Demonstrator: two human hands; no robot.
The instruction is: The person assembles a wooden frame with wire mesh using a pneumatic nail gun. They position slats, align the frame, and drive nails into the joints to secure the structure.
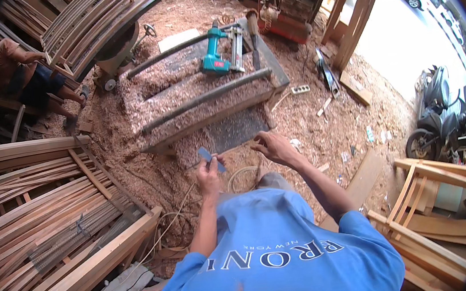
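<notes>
My left hand (209, 177) is closed around a small flat blue-grey piece (204, 153), and parts of it stick out above and beside my fingers. To the right, my right hand (277, 147) hangs in the air with loosely bent fingers and nothing visible in it. Both hands are just in front of a low bench (206, 114) strewn with wood shavings. A teal nail gun (215, 55) lies on top of the bench. Beside it is a wooden-handled tool (253, 34), its kind hard to make out.
Long curved wooden strips (33, 208) are stacked at the left. A wooden frame (423, 204) stands at the lower right, near a parked motorbike (433, 114). A power strip (300, 89) lies on the shavings. Another person (24, 77) is beside slatted frames (87, 30) at the far left.
</notes>
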